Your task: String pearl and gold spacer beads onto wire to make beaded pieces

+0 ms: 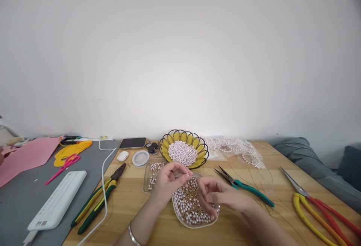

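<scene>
My left hand point(169, 182) hovers over a clear dish point(177, 212) full of white pearls and small gold beads, its fingers pinched together on something too small to name. My right hand point(222, 195) rests with curled fingers at the dish's right edge, fingertips down among the beads. What it holds, if anything, is hidden. A silver bangle sits on my left wrist. Just beyond the hands lies a clear rectangular tray point(149, 180) with more beads.
A black wire basket point(184, 149) of pearls stands behind. Green pliers point(244, 186) lie to the right, red-and-yellow shears point(318, 210) farther right, yellow-green pliers point(97, 199) and a white cable on the left. A grey mat holds a white power strip point(58, 201), pink scissors, felt sheets.
</scene>
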`<state>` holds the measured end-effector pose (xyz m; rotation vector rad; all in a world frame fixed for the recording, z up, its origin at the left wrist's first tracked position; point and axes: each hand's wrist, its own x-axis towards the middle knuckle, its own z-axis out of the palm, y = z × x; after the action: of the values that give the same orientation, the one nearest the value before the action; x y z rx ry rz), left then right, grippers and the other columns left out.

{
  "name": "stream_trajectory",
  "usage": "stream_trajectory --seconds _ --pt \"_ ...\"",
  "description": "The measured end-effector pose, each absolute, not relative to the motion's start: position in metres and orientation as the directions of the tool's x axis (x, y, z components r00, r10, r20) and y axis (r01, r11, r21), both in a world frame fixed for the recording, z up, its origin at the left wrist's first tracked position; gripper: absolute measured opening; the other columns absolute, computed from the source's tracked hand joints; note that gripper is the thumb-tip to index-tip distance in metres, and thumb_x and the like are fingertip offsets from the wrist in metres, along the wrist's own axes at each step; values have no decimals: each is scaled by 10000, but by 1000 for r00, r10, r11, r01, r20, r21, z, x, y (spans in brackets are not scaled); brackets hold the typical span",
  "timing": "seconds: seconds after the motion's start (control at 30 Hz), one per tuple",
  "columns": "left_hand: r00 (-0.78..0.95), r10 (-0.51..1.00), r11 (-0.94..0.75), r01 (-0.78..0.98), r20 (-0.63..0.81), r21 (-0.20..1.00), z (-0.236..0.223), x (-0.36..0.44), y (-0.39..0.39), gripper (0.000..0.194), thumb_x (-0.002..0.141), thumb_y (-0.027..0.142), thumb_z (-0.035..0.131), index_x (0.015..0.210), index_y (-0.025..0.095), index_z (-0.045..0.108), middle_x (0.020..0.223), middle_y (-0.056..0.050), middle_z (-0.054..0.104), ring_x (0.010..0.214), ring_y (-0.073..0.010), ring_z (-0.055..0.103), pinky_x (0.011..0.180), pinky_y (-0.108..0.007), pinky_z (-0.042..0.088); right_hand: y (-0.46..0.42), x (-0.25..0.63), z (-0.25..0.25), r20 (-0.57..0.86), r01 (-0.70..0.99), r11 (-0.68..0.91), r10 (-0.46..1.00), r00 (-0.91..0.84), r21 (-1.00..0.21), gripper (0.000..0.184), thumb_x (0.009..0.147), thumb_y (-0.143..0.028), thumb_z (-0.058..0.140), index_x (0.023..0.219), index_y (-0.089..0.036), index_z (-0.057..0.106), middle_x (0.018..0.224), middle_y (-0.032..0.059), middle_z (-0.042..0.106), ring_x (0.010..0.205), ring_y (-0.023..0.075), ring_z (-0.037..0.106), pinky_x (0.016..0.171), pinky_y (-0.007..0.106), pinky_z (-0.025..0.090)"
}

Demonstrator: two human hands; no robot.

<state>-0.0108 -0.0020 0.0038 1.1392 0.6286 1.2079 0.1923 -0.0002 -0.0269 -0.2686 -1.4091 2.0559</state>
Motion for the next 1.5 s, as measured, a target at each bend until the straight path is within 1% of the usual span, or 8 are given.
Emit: stream_trajectory --seconds 0.23,0.43,0.53,0.63,0.73,0.93,1.2,1.5 --pt "293 931 -108 -351 218 930 2 -10 1 184 745 316 890 768 156 802 845 -57 748 611 -99 620 546 -192 545 -2 192 -27 184 -379 -250 563 -806 -891 245 898 -268 742 777 -177 550 542 -41 634 435 92 563 463 188 407" --pt "312 924 -115 -323 221 939 -3 -11 2 171 751 319 882 790 165 817 862 -61 740 667 -124 634 548 -197 533 -2 191 -27 186 -369 -267 526 -830 -890 231 896 -260 738 782 -182 553 535 -58 613 427 85 534 450 184 387" --pt "319 926 -110 -287 203 952 -2 -13 1 173 769 309 871 821 167 788 853 -58 760 745 -145 672 615 -201 546 -3 190 -27 183 -359 -268 514 -838 -894 236 897 -266 732 774 -189 546 524 -68 602 417 80 515 449 182 384" --pt "340 916 -114 -290 213 950 0 -14 -1 196 769 322 873 814 167 762 863 -64 782 829 -174 710 747 -253 576 -3 188 -27 188 -364 -274 507 -841 -890 243 892 -267 740 767 -188 547 520 -69 601 408 74 509 444 178 380" --pt "351 906 -134 -289 235 948 2 -13 -1 217 753 337 883 787 161 761 858 -76 793 844 -197 724 798 -295 583 -4 187 -27 196 -379 -286 508 -839 -880 246 890 -268 746 766 -185 551 516 -62 605 417 81 532 446 180 387" --pt "352 902 -152 -280 248 948 1 -12 0 211 743 341 889 767 159 786 857 -95 802 848 -225 737 805 -326 585 -3 188 -27 206 -374 -308 463 -862 -875 241 893 -268 748 776 -182 556 499 -68 592 420 82 540 448 177 383" --pt "379 878 -182 -300 292 936 1 -14 -1 115 776 283 871 794 184 815 873 -76 793 861 -195 726 805 -289 561 -2 189 -27 192 -365 -297 481 -855 -882 211 895 -246 729 780 -181 565 518 -65 607 420 81 525 469 189 393" --pt "346 893 -195 -276 287 941 1 -14 0 195 759 348 878 789 171 803 864 -88 793 839 -208 722 785 -306 561 0 191 -29 204 -388 -318 484 -851 -865 229 886 -267 729 755 -187 558 504 -64 608 414 78 518 458 184 387"
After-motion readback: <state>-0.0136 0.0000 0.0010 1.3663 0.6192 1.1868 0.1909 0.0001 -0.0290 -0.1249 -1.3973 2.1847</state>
